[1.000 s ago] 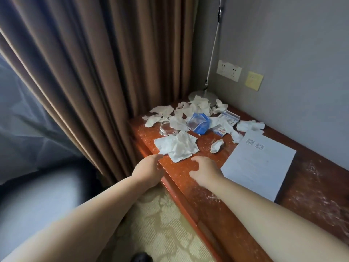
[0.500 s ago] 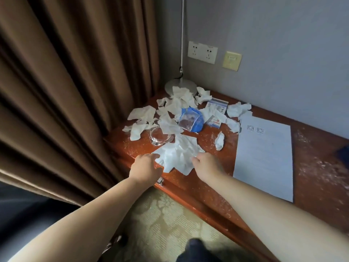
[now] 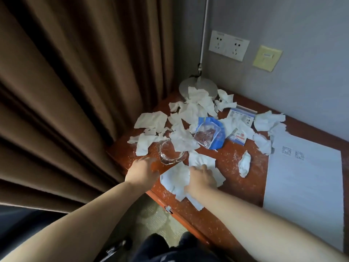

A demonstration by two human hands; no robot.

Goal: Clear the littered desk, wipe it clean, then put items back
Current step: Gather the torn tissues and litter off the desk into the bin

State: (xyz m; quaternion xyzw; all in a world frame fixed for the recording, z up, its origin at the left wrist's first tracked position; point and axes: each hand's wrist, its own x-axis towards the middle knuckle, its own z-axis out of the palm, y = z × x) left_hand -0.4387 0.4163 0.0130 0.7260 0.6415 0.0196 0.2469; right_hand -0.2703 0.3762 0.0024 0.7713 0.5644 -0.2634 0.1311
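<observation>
**A:** Head view, and the glossy red-brown wooden desk (image 3: pixel 226 163) is sitting under a real mess. The right hand (image 3: pixel 200 178) is lying on the large crumpled white paper tissue (image 3: pixel 173 180), right at the front edge near the desk's left end.

**B:** What's the grip looking like?

**A:** The fingers are curling down into the paper and bunching it, so I'm calling that a hold, though the fingertips are hiding under the hand. The left hand (image 3: pixel 143 171) is hovering just beside the clear faceted glass dish (image 3: pixel 171 155), fingers stretched out, gripping nothing. It's blurring a little.

**B:** And the rest of the litter?

**A:** Torn white tissue scraps (image 3: pixel 151 121) are lying scattered from the dish back to the round white lamp base (image 3: pixel 185 87) in the back-left corner. A blue-and-clear plastic bag of reddish bits (image 3: pixel 207 135) is sitting among them, and a small twisted tissue (image 3: pixel 244 163) is lying apart, nearer the middle. The white printed paper sheet (image 3: pixel 302 186) is covering the right side, and white crumbs are dusting the wood.

**B:** So the clearing is only beginning, I'd say. How should this grab go?

**A:** I'm thinking scrunch the whole tissue into the palm before lifting, so no loose flap is dragging crumbs over the front edge. The dish is the worry: smooth glass, close to the working fingers, so it's wanting a lift, not a nudge. The sheet and dish are looking like keepers, best set aside from the rubbish.
</observation>
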